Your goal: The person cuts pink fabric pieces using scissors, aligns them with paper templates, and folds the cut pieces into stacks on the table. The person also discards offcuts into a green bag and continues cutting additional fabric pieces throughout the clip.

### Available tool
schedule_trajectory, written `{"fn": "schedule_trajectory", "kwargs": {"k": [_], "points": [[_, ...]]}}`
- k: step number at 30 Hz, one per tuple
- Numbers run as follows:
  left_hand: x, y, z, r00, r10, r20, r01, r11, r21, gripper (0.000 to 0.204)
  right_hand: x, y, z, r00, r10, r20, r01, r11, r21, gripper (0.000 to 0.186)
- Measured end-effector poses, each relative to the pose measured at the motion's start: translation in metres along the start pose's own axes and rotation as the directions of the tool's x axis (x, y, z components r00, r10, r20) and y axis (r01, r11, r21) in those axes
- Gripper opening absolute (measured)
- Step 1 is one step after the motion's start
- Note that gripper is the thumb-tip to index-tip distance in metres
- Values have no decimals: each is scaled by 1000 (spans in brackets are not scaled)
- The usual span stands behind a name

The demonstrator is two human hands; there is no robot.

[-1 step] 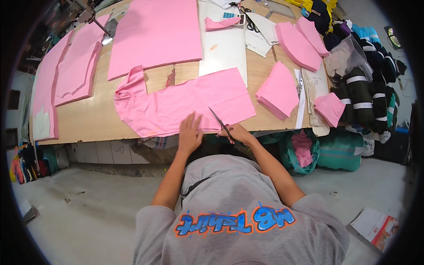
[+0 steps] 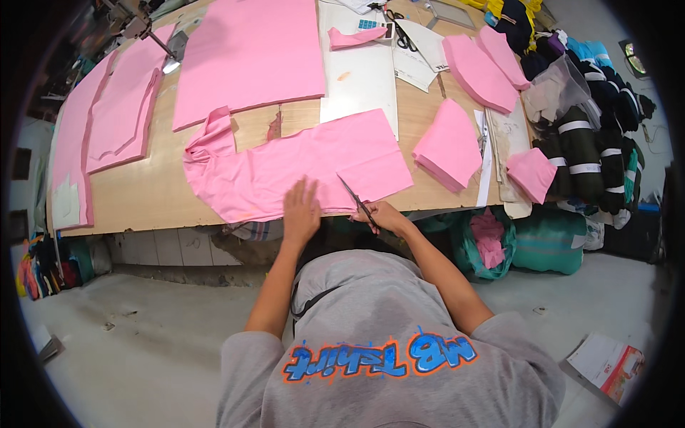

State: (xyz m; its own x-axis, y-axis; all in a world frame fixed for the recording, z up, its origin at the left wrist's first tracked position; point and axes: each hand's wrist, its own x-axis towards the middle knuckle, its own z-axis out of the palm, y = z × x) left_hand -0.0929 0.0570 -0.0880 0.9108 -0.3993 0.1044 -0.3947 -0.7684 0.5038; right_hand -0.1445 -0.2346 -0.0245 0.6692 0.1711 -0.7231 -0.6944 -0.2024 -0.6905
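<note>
A long piece of pink fabric [image 2: 357, 150], bunched at its left end, lies along the near edge of the wooden table [image 2: 143, 200]. My left hand [image 2: 302, 210] rests flat on it with fingers stretched out, open. To its right, my right hand [image 2: 382, 217] grips a pair of dark scissors [image 2: 357, 196] by the handles at the fabric's near edge, the blades pointing forward and left over the cloth.
Stacked pink cut pieces lie left [image 2: 114, 114], behind [image 2: 250, 50] and right [image 2: 446, 150]. White paper [image 2: 353, 85], a calculator [image 2: 367, 25] and black scissors [image 2: 403, 36] sit farther back. A cutting machine stands top left [image 2: 143, 25]. Dark fabric rolls [image 2: 585, 160] crowd the right; bags [image 2: 542, 239] lie below.
My left hand has shifted slightly to the left on the pink fabric. My right hand and the scissors look unchanged.
</note>
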Motion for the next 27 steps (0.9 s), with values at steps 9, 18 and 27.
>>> {"fn": "schedule_trajectory", "kwargs": {"k": [9, 18, 27], "points": [[22, -70, -32, 989, -131, -61, 142, 962, 233, 82, -85, 32, -1, 949, -23, -313, -131, 878, -461, 49], [-36, -62, -31, 982, -176, -75, 190, 947, 259, 84, -85, 30, 49, 892, -74, -446, -77, 947, -312, 54], [11, -119, -86, 998, 40, 47, -50, 972, 228, 67, -54, 28, 105, 898, 11, -440, -121, 967, -223, 54]]}}
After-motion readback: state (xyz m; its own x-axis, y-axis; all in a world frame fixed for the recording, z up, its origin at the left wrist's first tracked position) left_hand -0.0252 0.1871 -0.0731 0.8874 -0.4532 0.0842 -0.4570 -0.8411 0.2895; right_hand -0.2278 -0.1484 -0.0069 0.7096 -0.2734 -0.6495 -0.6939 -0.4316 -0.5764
